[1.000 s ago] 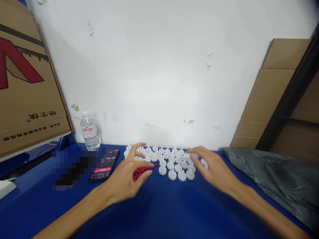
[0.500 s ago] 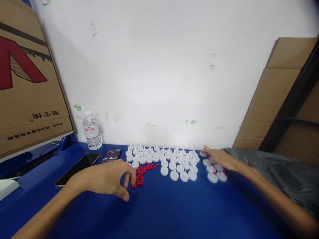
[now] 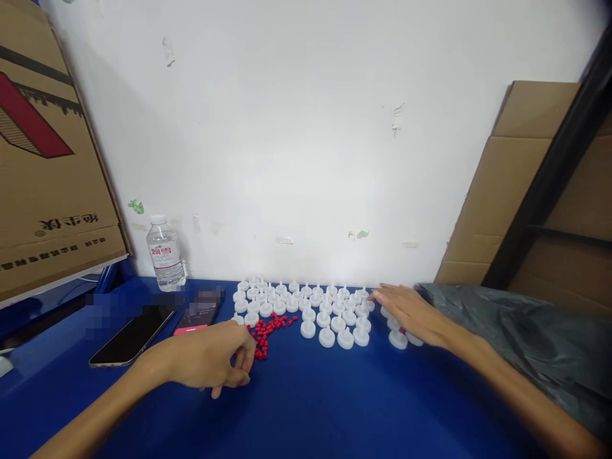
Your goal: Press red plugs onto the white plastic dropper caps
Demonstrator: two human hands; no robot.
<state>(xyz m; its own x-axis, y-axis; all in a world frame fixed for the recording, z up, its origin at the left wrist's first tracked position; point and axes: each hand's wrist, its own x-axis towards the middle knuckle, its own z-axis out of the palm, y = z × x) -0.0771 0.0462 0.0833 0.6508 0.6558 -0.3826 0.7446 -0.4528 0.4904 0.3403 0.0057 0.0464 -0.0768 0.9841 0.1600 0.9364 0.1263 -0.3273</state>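
A blue desk (image 3: 306, 414) carries everything, with a dark plastic sheet (image 3: 507, 344) at its right end. The person's right hand (image 3: 414, 315) stretches palm down over a small group of white discs (image 3: 398, 340), its fingers extended and apart; whether they touch a disc cannot be told. The left hand (image 3: 205, 357) is bent just beside the red pieces, thumb and fingertips close together, and whether this grip holds anything cannot be seen. Most of the white stemmed pieces (image 3: 326, 338) stand in a wide cluster between the hands, their visible stems bare. The smallest things, the red pieces (image 3: 271, 325), lie loose in a pile left of centre; a bit of red (image 3: 401, 329) also shows among the right-hand discs. Judging by this, a small share seems done and most remains.
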